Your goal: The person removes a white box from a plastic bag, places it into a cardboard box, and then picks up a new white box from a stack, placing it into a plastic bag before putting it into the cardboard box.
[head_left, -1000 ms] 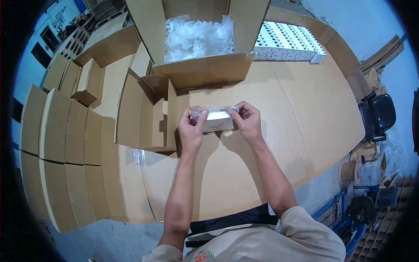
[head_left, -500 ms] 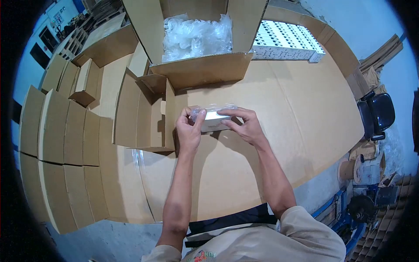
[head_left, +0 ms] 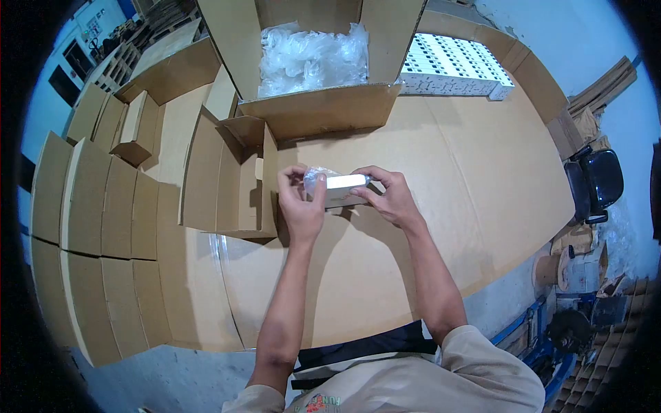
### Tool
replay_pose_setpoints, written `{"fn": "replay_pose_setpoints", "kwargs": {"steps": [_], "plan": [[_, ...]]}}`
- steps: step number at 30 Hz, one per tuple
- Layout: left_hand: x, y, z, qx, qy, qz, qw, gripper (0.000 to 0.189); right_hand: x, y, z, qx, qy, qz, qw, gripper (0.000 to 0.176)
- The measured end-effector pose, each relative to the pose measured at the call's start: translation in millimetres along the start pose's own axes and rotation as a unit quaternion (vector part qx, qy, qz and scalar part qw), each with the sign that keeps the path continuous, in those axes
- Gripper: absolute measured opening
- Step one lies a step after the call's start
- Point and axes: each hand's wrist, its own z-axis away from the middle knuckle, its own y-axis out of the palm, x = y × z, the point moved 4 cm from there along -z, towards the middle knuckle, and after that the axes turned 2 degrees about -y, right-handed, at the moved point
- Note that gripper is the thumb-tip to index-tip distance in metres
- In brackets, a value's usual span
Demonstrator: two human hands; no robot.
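Above the cardboard-covered table, a small white box (head_left: 342,197) is held between my two hands. My left hand (head_left: 301,202) is closed on its left end, where clear plastic wrap (head_left: 316,174) bunches against the box. At the other end, the thumb and fingers of my right hand (head_left: 390,197) pinch the box. Its top face shines bright, and the fingers partly hide both ends. Just left of my left hand stands an open cardboard box (head_left: 270,180) with its flaps up.
A large open carton (head_left: 317,113) full of clear plastic wrap (head_left: 313,60) stands at the back. Rows of small white boxes (head_left: 454,65) sit at the back right. Cardboard boxes (head_left: 84,186) line the left side. A black chair (head_left: 600,175) is beyond the right edge.
The plastic wrap no longer stretches across the box's top and is now gathered at the left end. My right fingers have moved from the top to the box's right end.
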Motion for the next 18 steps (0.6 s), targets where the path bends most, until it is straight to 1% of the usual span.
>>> {"fn": "replay_pose_setpoints", "kwargs": {"steps": [1, 2, 4, 5, 6, 7, 9, 12, 15, 18], "plan": [[-22, 0, 3, -0.026, 0.081, -0.091, 0.992, 0.021, -1, 1, 0, -0.007, 0.011, -0.007, 1.000, 0.028], [-36, 1, 7, -0.051, 0.161, -0.180, 0.969, 0.023, -1, 0, 0, -0.006, 0.016, -0.015, 1.000, 0.028], [-42, 4, 12, 0.035, 0.270, -0.266, 0.925, 0.023, 1, -2, 0, -0.003, 0.026, -0.032, 0.999, 0.029], [-44, 6, 17, 0.078, 0.322, -0.306, 0.892, 0.024, -1, -2, -1, -0.009, 0.007, -0.016, 1.000, 0.029], [-42, 8, 20, 0.107, 0.307, -0.330, 0.886, 0.022, -4, -1, -2, -0.014, -0.013, 0.000, 1.000, 0.029], [-42, 10, 21, 0.117, 0.311, -0.333, 0.882, 0.022, -6, -1, -2, -0.019, -0.032, 0.015, 0.999, 0.029], [-42, 15, 18, 0.138, 0.320, -0.339, 0.874, 0.023, -8, -1, -1, -0.020, -0.045, 0.003, 0.999, 0.028], [-40, 14, 13, 0.134, 0.310, -0.319, 0.885, 0.024, -5, -2, 0, -0.014, -0.043, -0.010, 0.999, 0.027], [-38, 10, 8, 0.142, 0.273, -0.281, 0.909, 0.028, -5, -2, 0, -0.007, -0.043, -0.002, 0.999, 0.027], [-30, 3, 3, 0.157, 0.212, -0.235, 0.936, 0.031, -3, -3, 2, -0.005, -0.048, 0.009, 0.999, 0.027]]}}
